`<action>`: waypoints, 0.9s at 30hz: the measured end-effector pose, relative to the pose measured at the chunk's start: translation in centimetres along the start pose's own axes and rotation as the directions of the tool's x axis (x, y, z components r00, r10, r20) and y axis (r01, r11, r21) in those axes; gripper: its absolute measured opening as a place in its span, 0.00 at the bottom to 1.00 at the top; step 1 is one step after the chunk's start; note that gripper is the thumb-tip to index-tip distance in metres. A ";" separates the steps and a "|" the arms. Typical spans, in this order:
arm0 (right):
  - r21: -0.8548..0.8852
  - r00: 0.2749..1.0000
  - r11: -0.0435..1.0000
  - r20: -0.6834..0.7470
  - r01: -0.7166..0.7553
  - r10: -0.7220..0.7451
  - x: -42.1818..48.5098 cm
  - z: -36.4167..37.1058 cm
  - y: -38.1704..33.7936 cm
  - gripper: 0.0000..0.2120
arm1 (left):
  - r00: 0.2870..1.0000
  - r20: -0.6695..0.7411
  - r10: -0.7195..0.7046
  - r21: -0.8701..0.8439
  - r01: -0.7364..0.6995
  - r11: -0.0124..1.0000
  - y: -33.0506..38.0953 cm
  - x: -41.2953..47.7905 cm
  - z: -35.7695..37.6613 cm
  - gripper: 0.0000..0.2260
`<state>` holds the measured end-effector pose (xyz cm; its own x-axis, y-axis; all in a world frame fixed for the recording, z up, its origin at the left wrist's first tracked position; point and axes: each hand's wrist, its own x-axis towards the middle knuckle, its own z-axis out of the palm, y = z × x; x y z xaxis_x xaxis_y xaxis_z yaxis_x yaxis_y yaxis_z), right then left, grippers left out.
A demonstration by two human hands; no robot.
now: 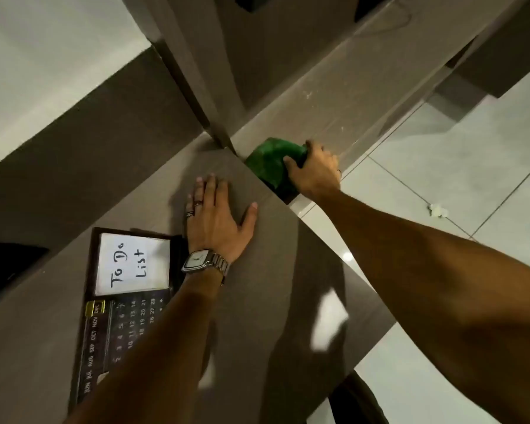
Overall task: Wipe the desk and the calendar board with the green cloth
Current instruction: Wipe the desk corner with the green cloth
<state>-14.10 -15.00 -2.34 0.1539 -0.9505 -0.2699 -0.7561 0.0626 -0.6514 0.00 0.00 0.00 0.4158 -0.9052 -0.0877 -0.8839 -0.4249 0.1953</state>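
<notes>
Right hand [314, 171] is stretched out to the far right edge of the desk [276, 270], fingers clenched around the bunched green cloth [268, 162]. The cloth sits at the desk's far corner, partly over the edge, next to an upright panel that meets the desk there. Whether it presses on the desk top or on the lower surface beyond, I cannot tell.

Left hand [218, 218] lies flat and open on the desk top, palm down, grasping nothing — it looks like a brace. It wears rings and a wristwatch [201, 260].

The calendar board [120, 304] lies flat on the desk, near and to the left of the cloth, just beside the left wrist; the forearm crosses over part of it. Its white "To Do List" panel is at the far end and the month strip runs along its left side, so the long axis runs near-to-far.

Judgement: the key relation is that the board lies near-left of the cloth hand, with the left arm between them. The left hand is nearer the board but empty. To wipe the board, the right hand would likely sweep back toward the body and leftward, and the left arm should lift clear first.
</notes>
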 end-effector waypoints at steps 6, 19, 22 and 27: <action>0.131 0.997 0.989 0.056 -0.068 0.061 0.3 2.1 0.1 0.31 | 0.999 0.053 0.005 0.127 -0.012 0.992 -0.2 -0.4 2.0 0.42; 0.189 0.980 0.968 0.140 -0.166 0.141 1.5 3.1 -0.7 0.23 | 0.997 0.078 0.003 0.148 -0.015 0.989 -0.4 0.2 2.1 0.42; 0.409 0.983 0.895 0.117 -0.178 0.142 0.7 1.6 -1.2 0.21 | 0.990 0.144 0.001 0.116 -0.018 0.993 -0.5 0.8 2.0 0.43; 0.718 0.993 0.693 -0.017 -0.072 0.120 -4.5 -1.9 -3.5 0.13 | 0.972 0.237 -0.003 -0.147 0.039 0.988 -1.0 1.1 -1.7 0.41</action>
<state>-13.39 -11.49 2.50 0.0508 -0.9411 -0.3343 -0.0785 0.3300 -0.9407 1.75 -0.54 1.38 0.3561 -0.8790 -0.3172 -0.8258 -0.4549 0.3333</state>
